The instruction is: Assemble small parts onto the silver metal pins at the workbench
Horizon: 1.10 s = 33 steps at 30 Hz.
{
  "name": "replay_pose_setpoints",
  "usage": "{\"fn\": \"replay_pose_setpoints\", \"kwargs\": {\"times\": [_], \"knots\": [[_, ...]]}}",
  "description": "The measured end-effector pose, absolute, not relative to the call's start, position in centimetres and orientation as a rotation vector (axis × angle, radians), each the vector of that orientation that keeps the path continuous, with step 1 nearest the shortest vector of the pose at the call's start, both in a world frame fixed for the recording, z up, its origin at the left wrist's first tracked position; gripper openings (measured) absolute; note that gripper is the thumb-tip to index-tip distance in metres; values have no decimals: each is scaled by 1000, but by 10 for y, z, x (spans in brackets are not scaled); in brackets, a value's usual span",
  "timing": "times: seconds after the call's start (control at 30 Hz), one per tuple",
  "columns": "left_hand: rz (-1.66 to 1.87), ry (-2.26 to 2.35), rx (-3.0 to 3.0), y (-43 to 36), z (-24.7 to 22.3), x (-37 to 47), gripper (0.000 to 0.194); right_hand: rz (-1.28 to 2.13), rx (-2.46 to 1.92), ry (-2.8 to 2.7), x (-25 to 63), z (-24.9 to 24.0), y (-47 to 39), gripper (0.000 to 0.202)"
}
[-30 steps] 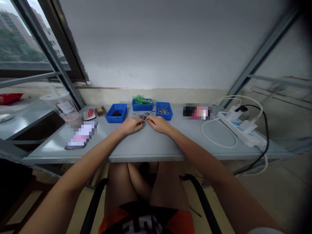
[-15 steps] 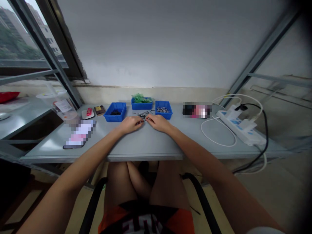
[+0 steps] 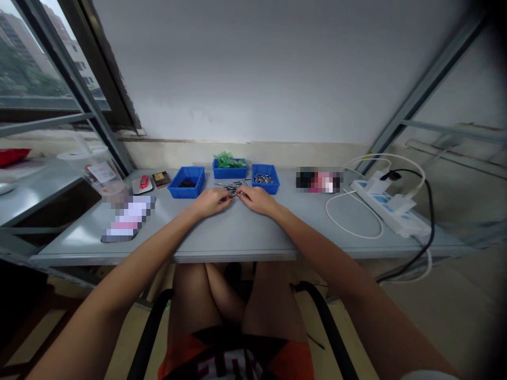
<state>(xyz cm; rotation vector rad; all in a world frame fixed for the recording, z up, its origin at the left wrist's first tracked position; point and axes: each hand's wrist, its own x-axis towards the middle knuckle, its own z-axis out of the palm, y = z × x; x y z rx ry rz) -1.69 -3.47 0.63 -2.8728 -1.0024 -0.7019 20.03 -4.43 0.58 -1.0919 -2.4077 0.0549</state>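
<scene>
My left hand (image 3: 213, 201) and my right hand (image 3: 255, 199) rest on the grey table with their fingertips almost meeting. The fingers of both are closed in a pinch at a small pile of thin metal pieces (image 3: 229, 186). Whatever sits between the fingertips is too small to name. Beyond the hands stand three blue bins: the left bin (image 3: 174, 190) holds dark small parts, the middle bin (image 3: 229, 173) green plastic pieces (image 3: 225, 160), and the right bin (image 3: 276, 186) small shiny metal parts (image 3: 263, 179).
A blurred phone (image 3: 129, 219) lies at the left, near a clear plastic cup (image 3: 101, 171), a white dish (image 3: 141, 186) with a red item, and a small dark box (image 3: 161, 179). At the right are a pixelated object (image 3: 319, 180), a white power strip (image 3: 396, 211) and loose cables.
Both hands stay pinched at the same spot by the metal pile, with barely any finger movement. The whole view has shifted very slightly.
</scene>
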Motion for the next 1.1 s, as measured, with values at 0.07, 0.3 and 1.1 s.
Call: {"fn": "replay_pose_setpoints", "kwargs": {"times": [0.07,0.3,1.1], "knots": [[-726,-987,-2885,-34,6,-17,23,57,-1084,-2406,200,6,-44,21],[-785,-981,-2953,-36,8,-16,21,68,-1084,-2413,200,6,-44,22],[-808,-988,-2932,-34,4,-15,20,58,-1066,-2411,201,3,-43,21]]}}
